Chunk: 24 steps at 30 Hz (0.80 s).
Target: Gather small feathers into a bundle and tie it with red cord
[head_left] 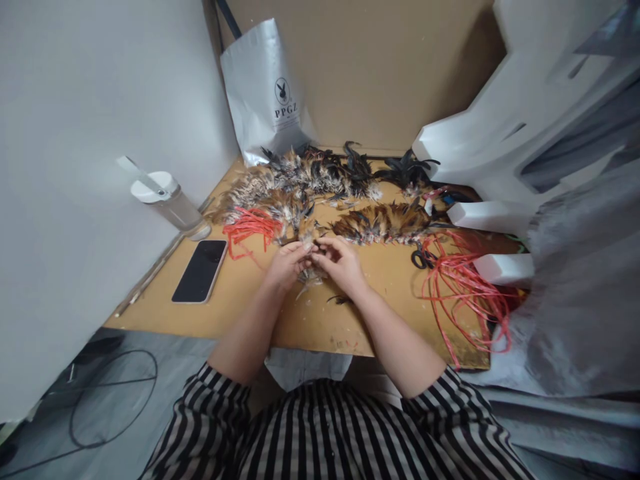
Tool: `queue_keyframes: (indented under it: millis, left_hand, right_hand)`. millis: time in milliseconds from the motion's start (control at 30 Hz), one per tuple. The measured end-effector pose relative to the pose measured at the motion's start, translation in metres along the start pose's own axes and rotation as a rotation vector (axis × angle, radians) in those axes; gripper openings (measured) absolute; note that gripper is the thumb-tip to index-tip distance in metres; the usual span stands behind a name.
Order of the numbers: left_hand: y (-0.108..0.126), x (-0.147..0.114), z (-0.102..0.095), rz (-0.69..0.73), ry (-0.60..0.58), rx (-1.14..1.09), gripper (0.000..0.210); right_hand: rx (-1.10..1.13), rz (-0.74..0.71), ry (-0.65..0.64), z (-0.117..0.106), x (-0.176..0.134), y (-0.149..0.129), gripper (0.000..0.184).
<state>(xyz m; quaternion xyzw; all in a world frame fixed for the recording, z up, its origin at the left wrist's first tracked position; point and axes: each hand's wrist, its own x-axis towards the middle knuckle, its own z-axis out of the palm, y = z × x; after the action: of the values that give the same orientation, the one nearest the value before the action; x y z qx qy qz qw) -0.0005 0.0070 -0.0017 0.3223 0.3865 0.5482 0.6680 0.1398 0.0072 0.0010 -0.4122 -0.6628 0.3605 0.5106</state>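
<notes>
Close together over the middle of the table, my left hand [289, 264] and my right hand [344, 264] pinch at a small bunch of feathers [313, 275]. Their fingertips nearly meet, and part of the bunch is hidden behind them. Pale feather ends hang below the fingers. Just beyond my right hand lies a row of brown feathers [385, 223]. Red plastic strips [253, 228] lie beyond my left hand. A few loose dark feathers [340, 300] rest on the table near my right wrist.
A phone [200, 271] and a lidded bottle [170, 203] are on the left. Mixed feathers [280, 183] line the back, by a silver bag [267, 93]. Black-handled scissors [423, 257] and tangled red strips [463, 287] lie right, beside white foam pieces [500, 269].
</notes>
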Motion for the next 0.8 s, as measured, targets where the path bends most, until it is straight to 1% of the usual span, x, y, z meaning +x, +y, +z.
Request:
queue_keyframes:
  millis: [67,133,267,433,533,667,733,800]
  left_hand:
    - [0.0019,0.0,-0.0006,-0.021,-0.006,-0.06,0.021]
    - [0.003,-0.0006,0.0001,-0.039,-0.008,-0.087,0.019]
    - [0.0005,-0.0016,0.0018,-0.046,-0.014,-0.088,0.016]
    - [-0.0058,-0.0027,0.0013,-0.032,-0.099,-0.073,0.018]
    - [-0.0054,-0.0045,0.003,-0.032,-0.126,-0.059,0.018]
    - [-0.0034,-0.0055,0.0051,-0.019,-0.119,-0.018,0.021]
    - [-0.0036,-0.0049,0.0049,0.026,-0.092,0.02,0.023]
    - [-0.0043,-0.0038,0.0044,0.068,-0.06,0.067,0.024]
  right_hand:
    - [-0.231,-0.136,-0.057,-0.0017,-0.0027,-0.004,0.032]
    - [-0.362,-0.196,-0.091,-0.0016,-0.0049,-0.0052,0.034]
    - [-0.449,-0.227,-0.052,0.0003,-0.0062,-0.0015,0.03]
    - [-0.541,-0.241,-0.018,-0.0012,-0.0053,-0.0003,0.026]
    - [-0.566,-0.26,-0.014,-0.0032,-0.0053,-0.0017,0.024]
    - [-0.537,-0.254,-0.016,-0.0046,-0.0048,-0.0035,0.022]
    - [-0.472,-0.236,-0.026,-0.0045,-0.0037,-0.0049,0.021]
    - [-0.33,-0.194,-0.032,-0.0037,-0.0021,-0.0063,0.02]
